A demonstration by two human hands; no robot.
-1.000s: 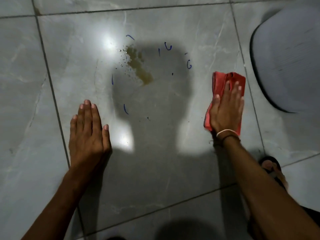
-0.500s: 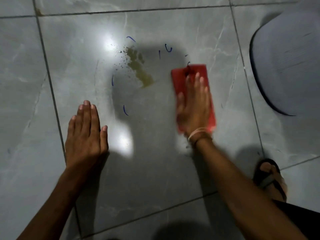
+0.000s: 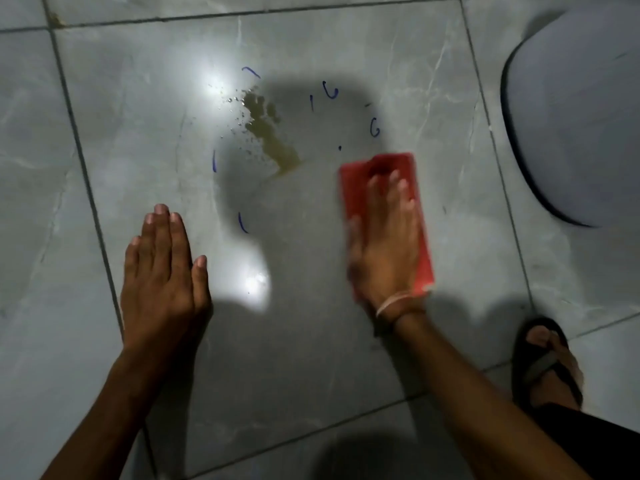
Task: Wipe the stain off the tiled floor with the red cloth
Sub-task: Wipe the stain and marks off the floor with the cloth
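A brownish-yellow stain (image 3: pixel 270 133) with small splatter drops lies on the grey tiled floor (image 3: pixel 311 358), ringed by short blue pen marks. The folded red cloth (image 3: pixel 353 181) lies flat on the tile to the right of the stain and a little nearer to me, not touching it. My right hand (image 3: pixel 384 244) presses flat on the cloth, fingers pointing away from me, and looks blurred. Palm down on the floor at the lower left of the stain rests my left hand (image 3: pixel 162 271), fingers together and holding nothing.
A large pale rounded object (image 3: pixel 581 116) with a dark rim sits at the right edge. A foot in a dark sandal (image 3: pixel 547 365) stands at the lower right. Bright light glare and my shadow fall across the middle tile.
My right hand slid the red cloth leftwards from near the right grout line towards the stain, then slightly back towards me. My left hand has stayed planted on the floor.
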